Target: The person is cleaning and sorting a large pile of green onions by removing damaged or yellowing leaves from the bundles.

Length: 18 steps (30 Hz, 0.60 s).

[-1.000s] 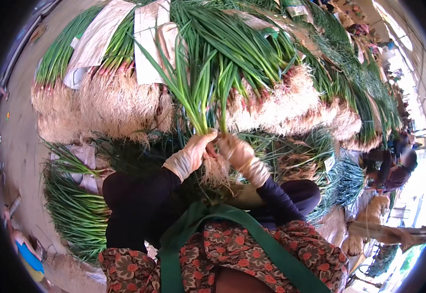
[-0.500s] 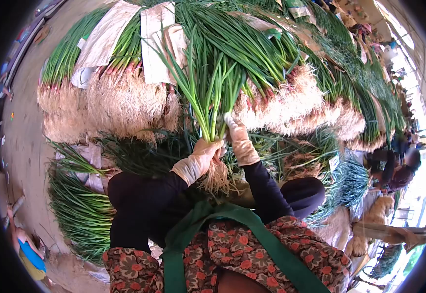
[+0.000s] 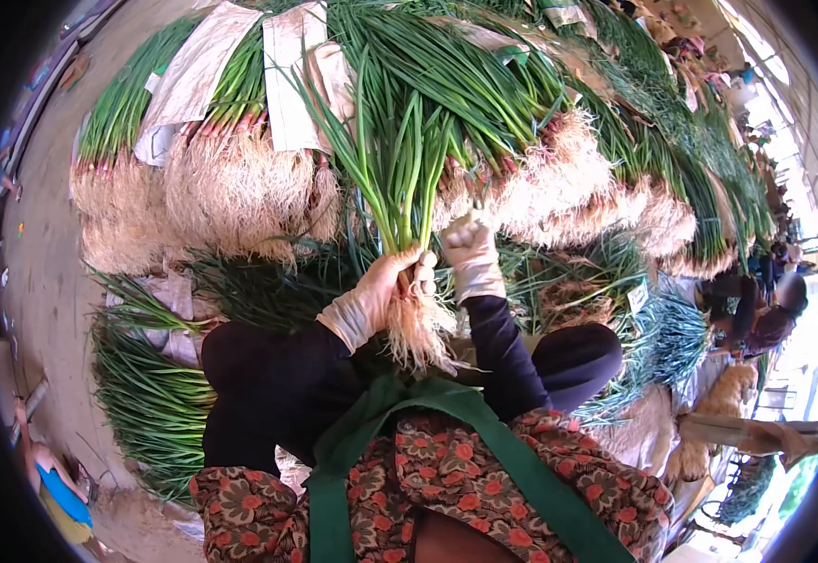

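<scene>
My left hand point(image 3: 376, 291), in a pale glove, is wrapped round a bunch of green onions point(image 3: 403, 202) just above their roots. The leaves point away from me, and the pale roots point(image 3: 418, 328) hang below my fingers toward my lap. To the right of the bunch, a little apart from it, is my gloved right hand point(image 3: 472, 251). Its fingers are curled closed, and I cannot make out whether anything small is pinched in them. Beyond it lie the roots point(image 3: 559, 183) of a large pile of green onions point(image 3: 465, 80).
More rooted bundles point(image 3: 240, 192) stand at the back left, partly under pale cloth strips point(image 3: 201, 66). Loose leaves point(image 3: 278, 286) cover the ground before my knees. Another onion pile point(image 3: 156, 403) lies left of me. A person point(image 3: 770, 324) sits at the far right.
My right hand has come off the leaves of the held bunch and moved slightly right, its fingers now curled. My left hand keeps its grip, and the roots show more fully.
</scene>
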Motion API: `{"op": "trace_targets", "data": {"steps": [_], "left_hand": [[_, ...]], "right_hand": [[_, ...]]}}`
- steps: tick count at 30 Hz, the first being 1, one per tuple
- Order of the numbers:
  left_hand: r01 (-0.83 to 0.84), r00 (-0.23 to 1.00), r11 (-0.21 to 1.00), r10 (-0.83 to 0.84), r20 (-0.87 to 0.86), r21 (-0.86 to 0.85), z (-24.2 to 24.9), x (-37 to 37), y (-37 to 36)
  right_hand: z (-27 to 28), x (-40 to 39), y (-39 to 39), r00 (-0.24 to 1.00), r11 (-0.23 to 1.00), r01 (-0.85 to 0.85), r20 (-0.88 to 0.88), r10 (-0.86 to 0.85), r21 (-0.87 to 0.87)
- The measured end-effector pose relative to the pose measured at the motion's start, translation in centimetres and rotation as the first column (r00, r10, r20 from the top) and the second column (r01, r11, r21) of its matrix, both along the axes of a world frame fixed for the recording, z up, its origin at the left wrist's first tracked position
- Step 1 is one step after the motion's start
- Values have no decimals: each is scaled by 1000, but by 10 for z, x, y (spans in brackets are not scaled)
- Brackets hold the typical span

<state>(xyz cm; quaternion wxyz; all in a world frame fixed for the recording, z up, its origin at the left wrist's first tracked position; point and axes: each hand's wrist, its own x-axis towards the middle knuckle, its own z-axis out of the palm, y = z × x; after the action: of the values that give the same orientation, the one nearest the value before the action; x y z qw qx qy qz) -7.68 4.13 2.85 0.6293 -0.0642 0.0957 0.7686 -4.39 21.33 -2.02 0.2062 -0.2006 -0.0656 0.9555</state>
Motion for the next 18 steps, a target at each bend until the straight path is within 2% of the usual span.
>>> {"op": "trace_targets", "data": {"steps": [1,2,3,4,5,7,8,9,10,11,12,13,14,15,16,17,18], "left_hand": [[-33,999,999,33,12,-35,5,1,-3],[-71,997,995,73,21,-67,10,0,-6],[-24,999,999,26,47,-42,7,-4,-8],[27,996,999,-26,83,-20,1,-5,-14],[86,989,996,-85,120,1,-3,-3,-18],[87,990,996,-85,110,-11,-4,-1,-17],[85,991,996,-83,101,-19,-1,-2,-17],[79,994,995,-74,78,-60,3,-2,-19],[69,995,994,-63,72,-81,3,-2,-20],[59,996,993,-53,68,-100,3,-1,-21],[52,997,992,-45,66,-117,3,0,-20],[35,992,999,-31,121,-23,15,-1,-21],[-32,997,997,28,70,63,30,-3,-23],[-98,995,984,94,31,152,45,-6,-26],[-117,993,962,108,47,246,67,-11,-36],[-133,991,932,118,65,337,89,-17,-46],[-159,987,892,146,63,423,97,-24,-58]], "right_hand": [[-21,6,19,986,981,-131,-84,144,142],[3,3,14,943,923,-246,-146,298,295],[26,7,7,819,871,-398,538,197,288],[-2,6,13,786,778,-597,338,518,195],[23,6,-14,771,788,-592,405,492,170],[43,7,-41,739,776,-623,396,545,95],[35,4,-41,771,785,-606,335,541,127],[20,3,-48,852,796,-508,334,405,331],[10,3,-47,837,651,-537,246,489,536],[1,3,-46,816,491,-473,153,558,732],[-9,4,-44,789,363,-338,51,612,868],[-24,10,-47,575,630,-512,-312,756,583],[-32,13,-51,367,658,-723,-688,626,213],[-37,22,-51,528,676,-593,-423,737,437],[-40,31,-53,658,493,-519,-42,752,699],[-44,40,-54,701,241,-557,294,650,795],[-67,42,-48,670,12,-491,369,644,871]]}}
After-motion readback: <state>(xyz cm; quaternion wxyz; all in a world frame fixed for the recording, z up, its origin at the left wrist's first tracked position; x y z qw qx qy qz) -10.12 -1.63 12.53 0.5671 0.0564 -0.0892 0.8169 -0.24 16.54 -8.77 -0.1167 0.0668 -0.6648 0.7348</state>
